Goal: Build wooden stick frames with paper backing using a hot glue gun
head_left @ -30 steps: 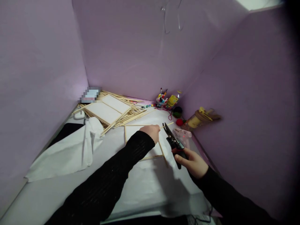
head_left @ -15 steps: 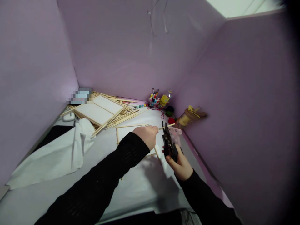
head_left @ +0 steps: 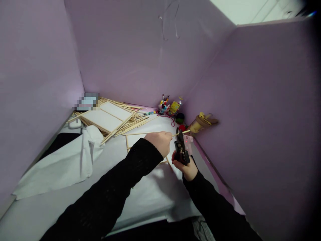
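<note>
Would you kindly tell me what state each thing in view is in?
Left hand, closed on a thin stick
Right hand, gripping black cutters
Thin stick, extending past the cutter blades
Black cutters, blades at the stick, closure unclear
Stick pile, loosely heaped
White panel, lying on the pile
White cloth, rumpled

The light is dim and cool, leaving the walls (head_left: pixel 120 60) a dull mauve; the ceiling (head_left: pixel 260 11) at top right is the brightest patch. A soft shadow lies on the desk (head_left: pixel 145 194) below the hands (head_left: pixel 160 142). The black sleeves (head_left: pixel 107 190) sink nearly to flat dark, and detail in the cutter (head_left: pixel 181 152) is murky. Faint sheen streaks the back wall. The cup (head_left: pixel 197 125) looks slightly smeared. Wide-angle stretch splays the walls; the right edge fades to black, with a blue glint in its upper corner. Coarse pixels mask a patch at left rear.
</note>
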